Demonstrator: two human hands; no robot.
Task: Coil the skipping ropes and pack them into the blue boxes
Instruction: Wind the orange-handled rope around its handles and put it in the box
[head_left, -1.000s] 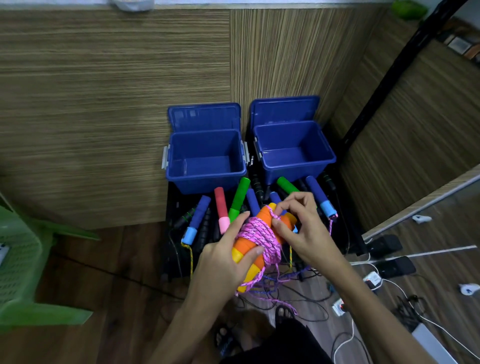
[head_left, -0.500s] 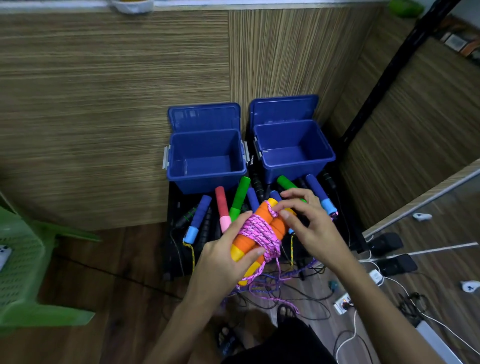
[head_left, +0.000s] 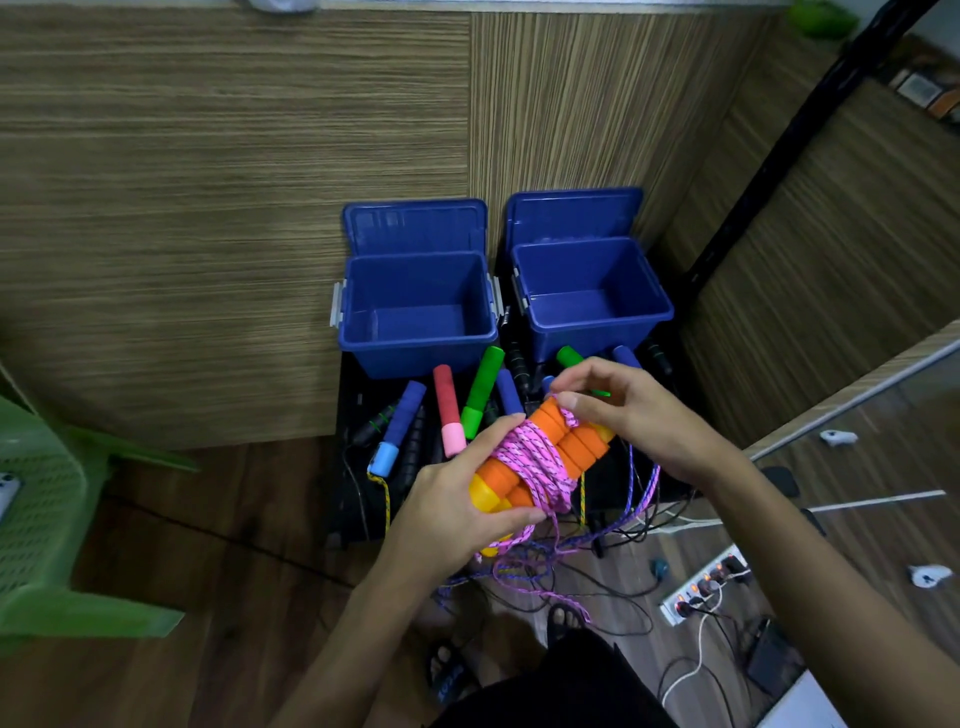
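My left hand (head_left: 457, 499) grips a pair of orange and yellow skipping-rope handles (head_left: 561, 441) with pink rope (head_left: 524, 457) wound round their middle. My right hand (head_left: 639, 410) pinches the pink rope at the handles' far end. The loose tail of the rope hangs down toward the floor (head_left: 524, 571). Two open blue boxes stand side by side beyond my hands, the left box (head_left: 415, 353) and the right box (head_left: 597, 332), both with nothing inside. Several more ropes with blue, red and green handles (head_left: 449, 410) lie in front of the boxes.
A wood-grain panel wall (head_left: 234, 208) rises behind the boxes. A green plastic chair (head_left: 47, 499) stands at the left. A power strip (head_left: 701, 587) and cables lie on the floor at the lower right. My sandalled feet (head_left: 457, 670) show below.
My right hand has carried the pink rope up to the far end of the handles, adding to the winding. The bundle has tilted slightly; my left hand keeps its grip.
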